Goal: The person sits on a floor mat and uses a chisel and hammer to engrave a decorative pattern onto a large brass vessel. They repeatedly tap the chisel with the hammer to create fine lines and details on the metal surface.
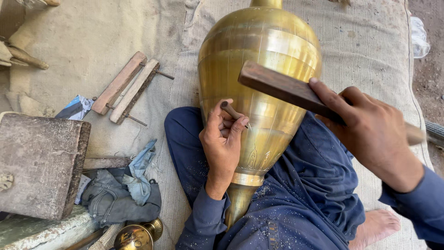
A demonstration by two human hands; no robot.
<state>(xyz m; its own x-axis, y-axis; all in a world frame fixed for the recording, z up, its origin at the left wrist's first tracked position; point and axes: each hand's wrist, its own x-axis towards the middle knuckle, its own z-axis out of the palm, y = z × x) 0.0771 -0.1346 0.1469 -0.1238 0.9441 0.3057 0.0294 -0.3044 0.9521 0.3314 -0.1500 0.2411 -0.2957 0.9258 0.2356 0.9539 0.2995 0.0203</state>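
1. Engraving looks underway: the tall polished brass vase (259,69) lies across the lap.
2. Left hand (222,143) pinches a thin metal chisel (233,112) against it.
3. Right hand (374,134), fingers wrapped around a dark wooden mallet bar (286,88), needs a square tap.

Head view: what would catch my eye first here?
A big brass vase lies across the person's lap, mid-frame. The left hand holds a small chisel against it, and the right hand grips a wooden mallet above. A wooden clamp lies at left.
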